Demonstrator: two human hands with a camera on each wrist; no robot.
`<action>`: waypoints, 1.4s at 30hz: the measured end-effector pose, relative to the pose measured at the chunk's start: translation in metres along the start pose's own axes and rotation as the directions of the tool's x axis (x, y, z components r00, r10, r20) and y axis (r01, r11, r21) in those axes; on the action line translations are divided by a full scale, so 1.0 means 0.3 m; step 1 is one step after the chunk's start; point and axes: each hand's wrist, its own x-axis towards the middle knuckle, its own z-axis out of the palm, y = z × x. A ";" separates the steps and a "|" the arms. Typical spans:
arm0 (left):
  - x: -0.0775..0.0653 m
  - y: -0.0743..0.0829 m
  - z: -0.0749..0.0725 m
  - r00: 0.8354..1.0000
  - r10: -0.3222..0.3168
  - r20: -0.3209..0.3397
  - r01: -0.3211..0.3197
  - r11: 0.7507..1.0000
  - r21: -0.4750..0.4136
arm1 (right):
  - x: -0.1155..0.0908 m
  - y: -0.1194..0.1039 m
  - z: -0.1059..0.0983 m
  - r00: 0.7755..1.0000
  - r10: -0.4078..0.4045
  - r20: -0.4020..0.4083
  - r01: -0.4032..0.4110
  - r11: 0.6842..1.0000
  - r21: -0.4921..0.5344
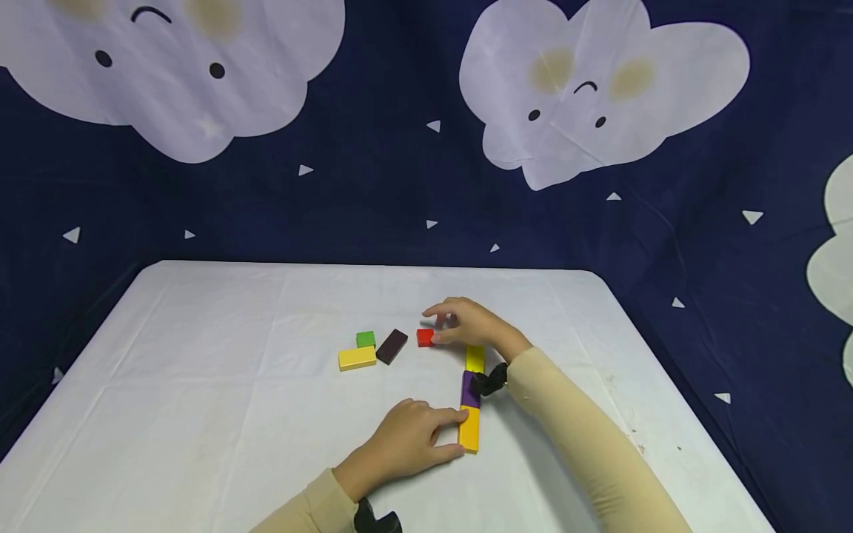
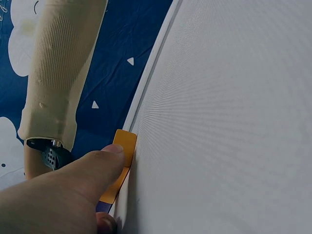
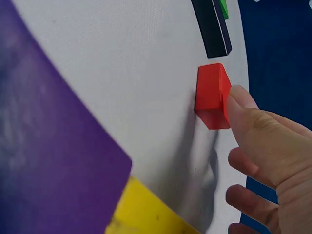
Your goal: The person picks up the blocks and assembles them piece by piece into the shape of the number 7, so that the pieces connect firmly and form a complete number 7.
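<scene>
The red block [image 1: 424, 338], against the thumb side of the loosely spread right hand [image 1: 472, 323], looks light, stiff and smooth, best pinched across opposite sides; the left hand [image 1: 412, 440] holds the orange block [image 1: 469, 431].

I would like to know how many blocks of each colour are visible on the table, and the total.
Yellow blocks: 2
Orange block: 1
Purple block: 1
Red block: 1
Green block: 1
Dark block: 1
Total visible: 7
</scene>
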 end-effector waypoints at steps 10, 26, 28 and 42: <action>0.001 -0.004 0.004 1.000 0.015 -0.009 -0.015 1.000 -0.005 | 0.003 -0.029 0.018 0.996 -0.060 0.071 0.060 0.998 0.001; 0.003 -0.007 0.004 1.000 0.011 0.000 -0.011 1.000 -0.007 | -0.002 -0.052 0.031 0.999 -0.018 0.045 0.018 1.000 -0.004; 0.003 -0.007 0.005 1.000 0.013 -0.003 -0.013 1.000 -0.005 | -0.003 -0.047 0.029 0.999 -0.014 0.037 0.013 1.000 0.010; 0.002 -0.005 0.008 1.000 0.019 -0.020 -0.019 1.000 0.016 | -0.002 0.035 -0.008 0.988 0.105 -0.113 -0.094 0.991 0.098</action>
